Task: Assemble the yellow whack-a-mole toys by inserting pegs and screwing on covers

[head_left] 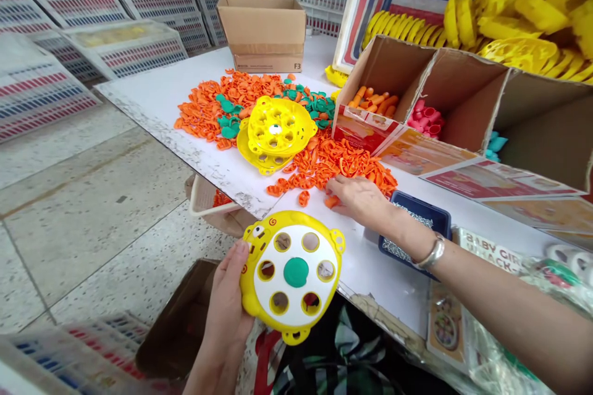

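My left hand [228, 311] grips a round yellow toy [291, 273] by its left edge, near my lap. The toy has a white face with several round holes and a green knob in the middle. My right hand [359, 199] reaches across the white table [152, 95] and its fingers pinch at a small orange piece [332, 201] at the edge of a pile of orange plastic pieces [340, 163]. A silver bracelet sits on that wrist. A stack of yellow toy shells [277, 131] lies further out amid orange and green pieces [319, 103].
Open cardboard bins [463, 89] at right hold orange, pink and teal parts. A blue tray [428, 213] of small metal pieces lies by my right wrist. A brown box [263, 31] stands at the back. Yellow parts [509, 12] are heaped far right. Bagged packaging [523, 296] lies near right.
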Demonstrator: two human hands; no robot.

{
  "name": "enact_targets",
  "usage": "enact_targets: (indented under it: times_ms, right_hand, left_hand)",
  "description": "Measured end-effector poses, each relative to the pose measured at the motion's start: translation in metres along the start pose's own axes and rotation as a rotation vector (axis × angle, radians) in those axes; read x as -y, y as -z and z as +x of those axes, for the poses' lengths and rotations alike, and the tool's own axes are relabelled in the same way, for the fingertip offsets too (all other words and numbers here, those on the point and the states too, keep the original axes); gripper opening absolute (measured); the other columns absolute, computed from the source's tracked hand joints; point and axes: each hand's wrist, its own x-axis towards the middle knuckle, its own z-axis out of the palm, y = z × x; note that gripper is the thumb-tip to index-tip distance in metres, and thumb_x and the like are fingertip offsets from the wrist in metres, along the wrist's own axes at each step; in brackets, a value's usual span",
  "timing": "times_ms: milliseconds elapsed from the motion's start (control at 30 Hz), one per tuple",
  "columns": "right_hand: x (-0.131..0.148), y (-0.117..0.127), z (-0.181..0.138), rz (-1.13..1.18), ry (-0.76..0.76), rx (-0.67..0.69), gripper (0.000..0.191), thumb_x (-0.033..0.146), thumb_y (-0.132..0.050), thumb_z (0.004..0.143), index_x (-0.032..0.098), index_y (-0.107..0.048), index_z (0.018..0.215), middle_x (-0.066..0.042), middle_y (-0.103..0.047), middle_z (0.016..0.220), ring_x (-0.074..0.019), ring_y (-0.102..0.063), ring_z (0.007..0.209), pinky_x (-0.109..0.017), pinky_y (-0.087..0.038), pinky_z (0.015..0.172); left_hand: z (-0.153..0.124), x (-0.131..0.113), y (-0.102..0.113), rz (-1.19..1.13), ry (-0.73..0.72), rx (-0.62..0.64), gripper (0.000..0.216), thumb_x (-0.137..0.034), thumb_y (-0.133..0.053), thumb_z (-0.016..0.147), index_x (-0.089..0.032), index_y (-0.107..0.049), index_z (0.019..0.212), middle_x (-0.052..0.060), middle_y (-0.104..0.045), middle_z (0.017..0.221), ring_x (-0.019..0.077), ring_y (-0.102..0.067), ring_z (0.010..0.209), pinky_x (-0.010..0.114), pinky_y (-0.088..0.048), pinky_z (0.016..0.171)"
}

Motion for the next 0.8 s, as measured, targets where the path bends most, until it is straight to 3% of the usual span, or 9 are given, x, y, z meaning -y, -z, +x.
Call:
enact_targets:
  times_ms: [233, 333, 467, 567, 667, 800]
  right_hand:
    - [0.002, -0.009, 0.004, 0.056, 0.038, -0.029, 0.018, 0.014, -0.047, 0.098, 0.012, -0.065, 0.096, -0.013, -0.067, 0.097, -0.0229, -0.063, 0.087, -0.031, -0.039, 0.072]
    - [0.000, -0.004, 0.000, 0.142, 0.012, -0.070, 0.015, 0.015, -0.052, 0.095, 0.011, -0.067, 0.094, -0.014, -0.068, 0.097, -0.0231, -0.063, 0.087, -0.031, -0.041, 0.074]
    - [0.003, 0.018, -0.024, 0.328, -0.044, -0.138, 0.016, 0.021, -0.054, 0.096, 0.018, -0.066, 0.106, -0.005, -0.069, 0.100, -0.0150, -0.064, 0.082, -0.024, -0.046, 0.069]
    - [0.014, 0.030, -0.048, 0.619, -0.054, -0.199, 0.017, 0.024, -0.055, 0.096, 0.021, -0.067, 0.108, -0.001, -0.070, 0.101, -0.0120, -0.064, 0.080, -0.021, -0.048, 0.067]
    - [0.027, 0.027, -0.064, 0.850, -0.074, -0.291, 0.016, 0.024, -0.059, 0.094, 0.020, -0.069, 0.105, -0.002, -0.070, 0.097, -0.0125, -0.062, 0.077, -0.023, -0.048, 0.067]
    - [0.039, 0.017, -0.071, 0.924, -0.156, -0.430, 0.018, 0.025, -0.060, 0.093, 0.019, -0.069, 0.107, -0.003, -0.068, 0.099, -0.0137, -0.062, 0.079, -0.026, -0.050, 0.070]
  left_hand:
    - [0.002, 0.000, 0.003, -0.025, -0.012, -0.020, 0.033, -0.035, -0.074, 0.080, -0.012, -0.073, 0.105, 0.012, -0.078, 0.097, 0.0248, -0.074, 0.079, 0.032, -0.062, 0.067]
    - [0.001, 0.000, 0.002, -0.055, -0.040, 0.007, 0.034, -0.037, -0.075, 0.080, -0.014, -0.073, 0.104, 0.011, -0.078, 0.099, 0.0235, -0.074, 0.081, 0.030, -0.062, 0.069]
    - [0.001, -0.001, -0.001, -0.079, -0.071, -0.017, 0.031, -0.037, -0.074, 0.081, -0.014, -0.073, 0.102, 0.009, -0.078, 0.096, 0.0219, -0.074, 0.080, 0.029, -0.062, 0.067]
    - [0.000, 0.000, -0.005, -0.079, -0.125, -0.002, 0.033, -0.039, -0.074, 0.081, -0.015, -0.072, 0.104, 0.008, -0.077, 0.099, 0.0219, -0.074, 0.082, 0.030, -0.063, 0.067]
    - [-0.003, 0.004, -0.010, -0.056, -0.192, 0.054, 0.039, -0.044, -0.075, 0.081, -0.016, -0.070, 0.108, 0.009, -0.076, 0.105, 0.0231, -0.074, 0.086, 0.030, -0.063, 0.069]
    - [-0.018, 0.009, -0.018, -0.068, -0.283, 0.141, 0.042, -0.044, -0.076, 0.080, -0.022, -0.067, 0.115, 0.006, -0.075, 0.110, 0.0218, -0.074, 0.088, 0.027, -0.062, 0.071]
